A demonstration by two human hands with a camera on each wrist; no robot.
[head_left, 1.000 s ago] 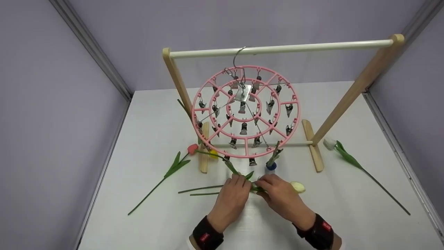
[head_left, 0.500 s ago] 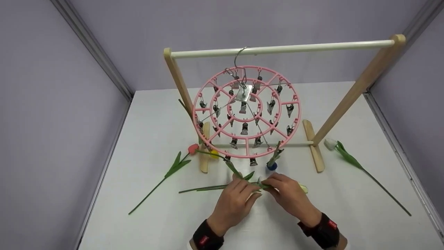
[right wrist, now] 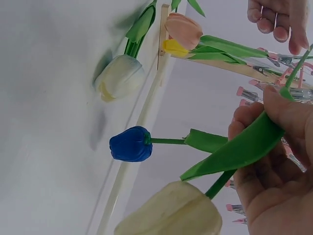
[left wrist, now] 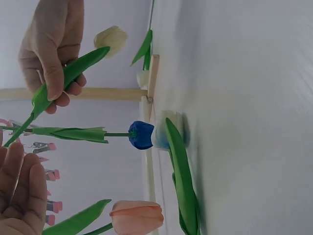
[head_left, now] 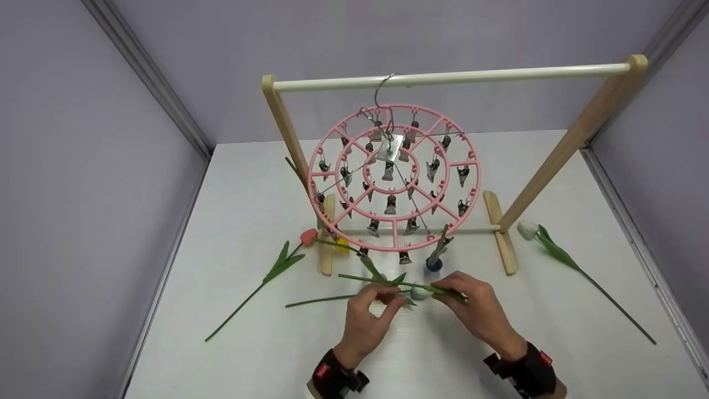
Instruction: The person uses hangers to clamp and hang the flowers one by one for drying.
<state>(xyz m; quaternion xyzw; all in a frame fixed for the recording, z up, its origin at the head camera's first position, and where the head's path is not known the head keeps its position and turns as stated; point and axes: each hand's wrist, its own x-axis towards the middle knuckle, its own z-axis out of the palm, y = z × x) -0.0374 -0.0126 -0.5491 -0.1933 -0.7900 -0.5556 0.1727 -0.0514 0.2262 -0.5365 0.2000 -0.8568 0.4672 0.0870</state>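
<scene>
My right hand point(head_left: 482, 310) pinches a cream tulip by its stem and green leaf point(right wrist: 244, 147); its cream bloom point(right wrist: 171, 210) shows large in the right wrist view. The stem reaches left over my left hand point(head_left: 363, 324), whose thumb and fingers are parted with nothing gripped; its fingertips are close to the stem in the left wrist view. A white tulip point(head_left: 420, 292) lies on the table between the hands. Beyond them, a blue tulip point(right wrist: 131, 144) and a peach tulip point(left wrist: 137, 217) hang bloom-down from clips of a pink round clip hanger point(head_left: 394, 239).
The hanger hooks onto the white bar point(head_left: 515, 73) of a wooden stand point(head_left: 543, 166). A yellow tulip point(right wrist: 175, 47) hangs near its left foot. On the table lie a red tulip point(head_left: 308, 237) at left and another white tulip point(head_left: 528, 229) at right.
My right hand has lifted the cream tulip and moved slightly right with it. My left hand has come off the stems, its thumb and fingers now apart. The white tulip's bloom is uncovered.
</scene>
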